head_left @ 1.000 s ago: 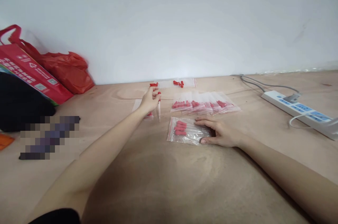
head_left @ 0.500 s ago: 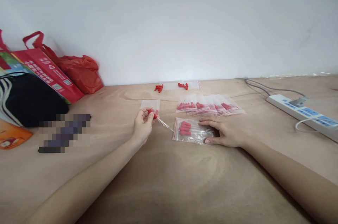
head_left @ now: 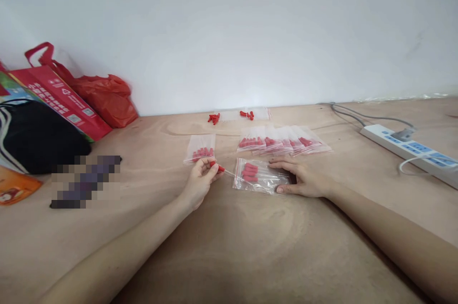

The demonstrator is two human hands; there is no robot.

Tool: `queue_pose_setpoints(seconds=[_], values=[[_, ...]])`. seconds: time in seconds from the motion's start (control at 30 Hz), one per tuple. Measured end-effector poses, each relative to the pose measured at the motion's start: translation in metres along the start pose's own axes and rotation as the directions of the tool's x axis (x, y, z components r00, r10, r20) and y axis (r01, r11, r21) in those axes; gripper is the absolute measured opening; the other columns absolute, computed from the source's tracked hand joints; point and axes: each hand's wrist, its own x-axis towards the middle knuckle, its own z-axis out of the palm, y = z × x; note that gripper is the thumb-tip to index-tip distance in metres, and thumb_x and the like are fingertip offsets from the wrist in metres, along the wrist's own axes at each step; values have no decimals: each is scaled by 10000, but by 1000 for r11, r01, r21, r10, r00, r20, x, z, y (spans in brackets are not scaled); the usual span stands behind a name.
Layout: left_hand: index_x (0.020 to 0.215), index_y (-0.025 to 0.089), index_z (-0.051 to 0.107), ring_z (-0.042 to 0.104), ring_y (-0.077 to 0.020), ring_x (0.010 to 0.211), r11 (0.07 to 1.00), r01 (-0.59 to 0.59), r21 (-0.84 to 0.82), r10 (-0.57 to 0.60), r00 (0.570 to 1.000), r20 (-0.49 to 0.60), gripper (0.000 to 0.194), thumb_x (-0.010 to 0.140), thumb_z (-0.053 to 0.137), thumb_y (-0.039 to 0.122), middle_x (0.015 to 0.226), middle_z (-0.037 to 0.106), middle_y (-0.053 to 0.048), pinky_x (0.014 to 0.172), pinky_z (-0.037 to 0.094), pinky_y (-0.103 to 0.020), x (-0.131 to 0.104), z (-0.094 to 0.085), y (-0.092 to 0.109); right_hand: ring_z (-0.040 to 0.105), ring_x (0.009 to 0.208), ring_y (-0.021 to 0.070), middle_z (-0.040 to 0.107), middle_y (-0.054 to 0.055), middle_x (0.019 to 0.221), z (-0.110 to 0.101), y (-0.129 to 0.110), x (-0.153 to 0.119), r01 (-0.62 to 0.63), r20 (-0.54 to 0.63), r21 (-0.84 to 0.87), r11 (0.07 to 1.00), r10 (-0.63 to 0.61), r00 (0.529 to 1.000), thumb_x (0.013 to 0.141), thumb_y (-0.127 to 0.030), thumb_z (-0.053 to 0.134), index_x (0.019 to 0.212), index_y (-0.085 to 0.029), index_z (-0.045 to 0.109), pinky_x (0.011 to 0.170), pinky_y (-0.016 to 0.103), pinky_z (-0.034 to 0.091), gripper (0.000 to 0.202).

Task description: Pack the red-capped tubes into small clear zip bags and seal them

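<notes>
My left hand (head_left: 202,181) pinches a glass dropper (head_left: 218,167) by its red rubber bulb. The dropper's clear tube points right, and its tip lies within the mouth end of a clear zip bag (head_left: 265,184); whether it is inside or on top I cannot tell. Several droppers with red bulbs lie side by side in that bag, bulbs toward the left. My right hand (head_left: 302,179) holds the bag's right end against the table, thumb on the near edge and fingers on the far edge. Beyond my left hand is another zip bag (head_left: 202,141) with red-bulbed droppers.
A fanned row of filled zip bags (head_left: 282,141) lies beyond my right hand. Farther back are loose red-bulbed droppers (head_left: 214,118) and another bag (head_left: 265,114). A power strip (head_left: 411,144) with cables stands right; shopping bags (head_left: 60,99) and a black drawstring bag (head_left: 43,137) stand left.
My left hand has moved right and slightly nearer, bringing the dropper's tube over the bag's mouth end. The bag of droppers behind it is now more exposed. My right hand stays put.
</notes>
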Motion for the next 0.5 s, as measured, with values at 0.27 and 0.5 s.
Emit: queue_pose_setpoints(seconds=[0.27, 0.5], values=[[725, 156, 574, 534, -84, 559, 909, 50, 414, -202, 921, 334, 251, 576, 708, 308, 637, 596, 10, 546, 418, -197, 2, -16, 17, 392, 1173, 260, 447, 107, 1255, 2, 5, -1, 48, -9, -19, 999, -48, 999, 676, -527, 603, 1229, -213, 431, 962, 456, 346, 659], [839, 203, 650, 623, -163, 757, 895, 79, 438, -298, 837, 458, 268, 588, 683, 288, 814, 678, -44, 721, 476, -287, 5, -22, 18, 382, 1179, 285, 431, 118, 1266, 4, 6, -1, 58, -10, -31, 998, -59, 998, 627, -582, 612, 1245, -224, 419, 957, 480, 331, 741]])
